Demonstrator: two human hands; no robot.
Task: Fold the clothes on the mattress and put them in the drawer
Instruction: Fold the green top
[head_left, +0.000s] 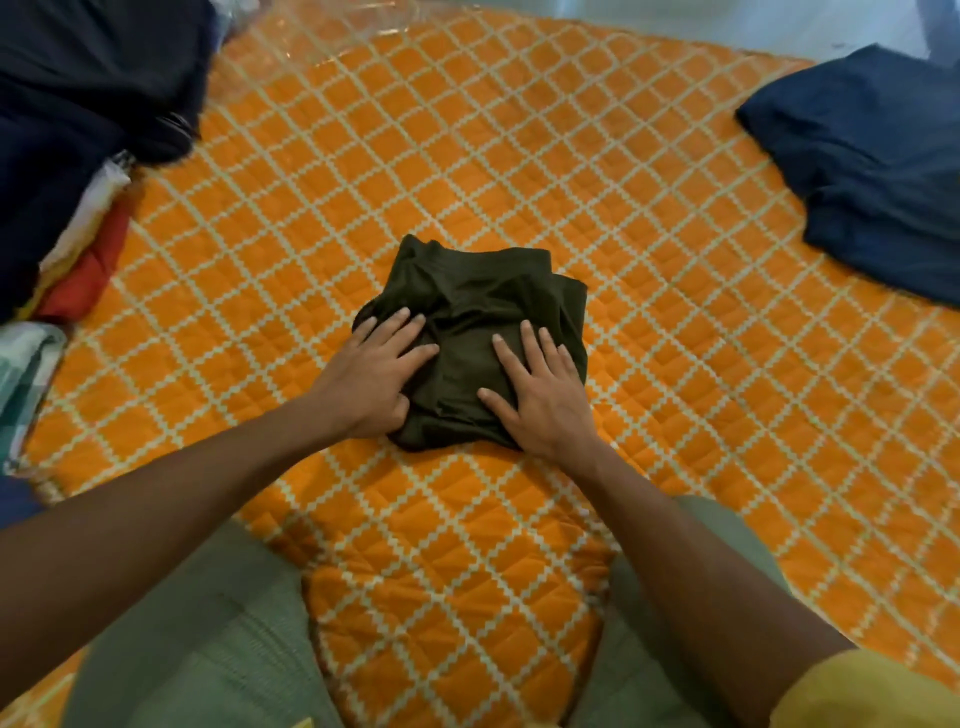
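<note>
A dark olive garment (478, 306) lies bunched into a small bundle in the middle of the orange quilted mattress (467, 156). My left hand (371, 371) rests flat on its left side, fingers straight and spread. On the bundle's right side my right hand (537, 392) presses down, fingers also straight. Neither hand grips the cloth.
A pile of dark navy clothes (78, 104) sits at the far left, with red and white pieces (88, 260) beneath it. Another navy garment (872, 166) lies at the far right. My knees in green trousers (208, 639) rest on the mattress's near edge.
</note>
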